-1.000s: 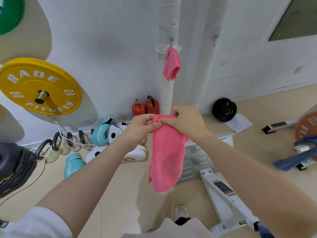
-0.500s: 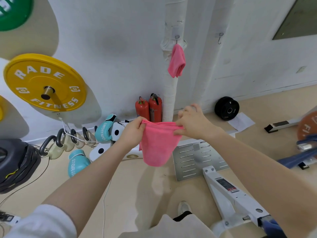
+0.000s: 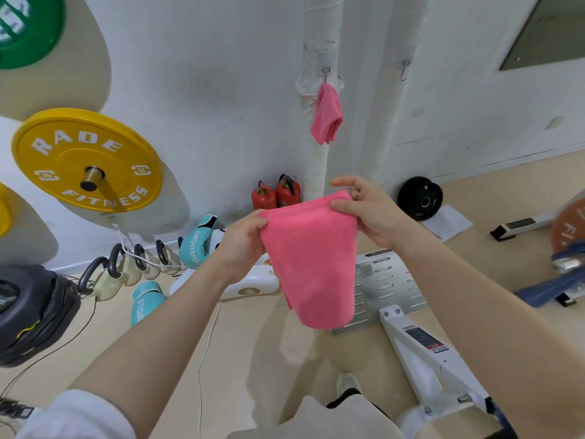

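A pink cloth (image 3: 313,264) hangs folded in front of me, held by its top edge. My left hand (image 3: 243,245) grips the left corner. At the right corner, my right hand (image 3: 364,210) pinches the edge between thumb and fingers. A second pink cloth (image 3: 327,115) hangs from a hook (image 3: 326,71) on a white wrapped pipe (image 3: 316,166) on the wall ahead. An empty hook (image 3: 404,69) sits on the pipe to the right.
Two red fire extinguishers (image 3: 275,194) stand at the pipe's foot. A yellow weight plate (image 3: 88,160) is on the wall at left, with teal boxing gloves (image 3: 196,242) and kettlebells (image 3: 126,267) below. A white machine frame (image 3: 421,343) and a black plate (image 3: 419,198) lie at right.
My hands have moved apart, spreading the cloth's top edge wide; it hung long and narrow a second ago and now hangs shorter and folded. The view has shifted slightly downward.
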Tool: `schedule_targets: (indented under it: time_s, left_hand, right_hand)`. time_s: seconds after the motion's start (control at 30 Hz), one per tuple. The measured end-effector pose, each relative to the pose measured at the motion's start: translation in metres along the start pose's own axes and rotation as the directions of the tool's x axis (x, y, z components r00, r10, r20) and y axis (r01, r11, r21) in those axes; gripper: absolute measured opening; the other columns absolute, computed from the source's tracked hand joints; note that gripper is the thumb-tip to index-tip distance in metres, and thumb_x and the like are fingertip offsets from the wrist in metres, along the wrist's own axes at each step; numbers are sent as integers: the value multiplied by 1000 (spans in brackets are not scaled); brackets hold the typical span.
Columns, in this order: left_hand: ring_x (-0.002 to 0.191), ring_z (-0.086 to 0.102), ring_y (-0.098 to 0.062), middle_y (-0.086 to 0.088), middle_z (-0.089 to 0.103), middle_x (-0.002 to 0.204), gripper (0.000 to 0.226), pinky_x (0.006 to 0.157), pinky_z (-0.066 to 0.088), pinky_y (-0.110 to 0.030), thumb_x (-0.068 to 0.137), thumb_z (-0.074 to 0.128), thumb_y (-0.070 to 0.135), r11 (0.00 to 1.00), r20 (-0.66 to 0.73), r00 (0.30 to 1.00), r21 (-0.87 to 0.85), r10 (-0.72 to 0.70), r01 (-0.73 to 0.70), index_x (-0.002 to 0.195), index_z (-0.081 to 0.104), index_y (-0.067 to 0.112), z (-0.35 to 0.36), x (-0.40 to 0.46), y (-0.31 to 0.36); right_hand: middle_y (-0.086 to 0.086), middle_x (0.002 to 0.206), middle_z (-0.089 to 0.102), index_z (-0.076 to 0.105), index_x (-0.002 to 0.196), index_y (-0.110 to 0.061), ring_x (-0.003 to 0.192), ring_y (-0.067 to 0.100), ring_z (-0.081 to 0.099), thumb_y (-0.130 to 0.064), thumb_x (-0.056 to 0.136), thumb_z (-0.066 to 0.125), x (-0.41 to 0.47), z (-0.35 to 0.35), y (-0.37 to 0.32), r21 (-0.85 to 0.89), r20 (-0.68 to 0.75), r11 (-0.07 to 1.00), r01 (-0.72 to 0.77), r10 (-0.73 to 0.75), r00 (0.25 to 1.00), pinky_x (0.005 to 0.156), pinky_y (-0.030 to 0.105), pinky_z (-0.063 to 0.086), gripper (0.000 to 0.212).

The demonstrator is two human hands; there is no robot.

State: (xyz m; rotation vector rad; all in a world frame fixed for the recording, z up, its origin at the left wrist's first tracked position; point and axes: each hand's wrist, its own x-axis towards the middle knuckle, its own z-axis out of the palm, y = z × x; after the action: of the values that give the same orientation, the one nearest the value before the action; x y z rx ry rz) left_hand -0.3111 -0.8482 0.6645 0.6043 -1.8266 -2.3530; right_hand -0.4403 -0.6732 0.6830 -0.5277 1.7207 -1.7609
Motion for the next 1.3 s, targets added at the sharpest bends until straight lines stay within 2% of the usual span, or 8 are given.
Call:
schedule_targets:
  time_s: [0.1, 0.33, 0.5, 0.67, 0.77, 1.0, 1.1, 1.3]
  left_hand:
    - [61, 55, -10, 1, 62, 71, 32, 55, 43, -22, 95, 28, 13, 986, 15, 1000, -166, -24, 26, 96, 60, 13, 10, -1, 7]
    - [57, 63, -9, 5, 67, 61, 26, 55, 51, -15, 94, 38, 17, 970, 7, 1000, -242, -4, 6, 84, 62, 16, 40, -7, 32]
    - [69, 64, -12, 3, 70, 67, 25, 71, 52, -26, 95, 45, 28, 963, -116, 993, -268, 0, -31, 87, 64, 15, 35, -3, 41]
    - [86, 68, -22, -7, 73, 94, 82, 86, 47, -35, 80, 18, 78, 934, 41, 983, -309, -177, 181, 103, 67, 16, 18, -5, 21]
    - [95, 68, -23, -6, 71, 105, 95, 94, 43, -40, 73, 9, 84, 927, 202, 952, -255, -229, 277, 103, 72, 20, 9, -9, 5]
    - [79, 70, -7, 5, 73, 90, 56, 65, 55, -21, 58, 83, 35, 979, 254, 946, 37, -201, 198, 107, 62, 17, 10, -20, -20]
    - [73, 70, -5, 5, 74, 85, 10, 63, 55, -19, 88, 57, 20, 979, 190, 960, 20, -204, 204, 96, 64, 17, 17, -23, -20]
    - [74, 68, -10, 3, 73, 76, 27, 68, 50, -28, 95, 45, 32, 945, 4, 974, -240, -229, 223, 99, 64, 13, 13, -19, -12]
  right_hand:
    - [2, 85, 60, 58, 104, -15, 64, 3, 61, -5, 84, 60, -2, 0, -5, 254, 16, 967, 30, -36, 999, 61, 16, 52, 22]
    - [1, 88, 75, 66, 98, -12, 83, 12, 71, -43, 18, 94, -9, -5, 14, 382, 320, 877, -291, 170, 932, 70, 26, 58, 90]
    - [-1, 87, 74, 67, 96, -13, 82, 12, 71, -37, 25, 93, -16, 9, 4, 301, 376, 907, -295, 172, 911, 70, 25, 57, 79]
    - [2, 85, 73, 67, 95, -11, 79, 13, 70, -31, 81, 64, -12, 17, -11, 352, 257, 890, -292, 208, 944, 72, 24, 57, 25]
    - [3, 82, 72, 64, 96, -11, 76, 15, 69, -34, 93, 46, -11, 21, -13, 412, 191, 857, -310, 251, 949, 73, 26, 56, 30]
    - [7, 85, 72, 62, 106, -7, 83, 19, 69, -41, 96, 39, -12, 13, -15, 614, 6, 766, -192, 238, 971, 79, 31, 55, 42]
    - [13, 105, 67, 55, 123, -4, 103, 25, 62, -52, 95, 34, -10, 11, -11, 638, -48, 751, -173, 263, 964, 89, 35, 49, 59]
    - [3, 85, 74, 67, 94, -15, 78, 14, 70, -56, 90, 36, -29, 15, 14, 329, 114, 858, -395, 379, 918, 78, 29, 54, 52]
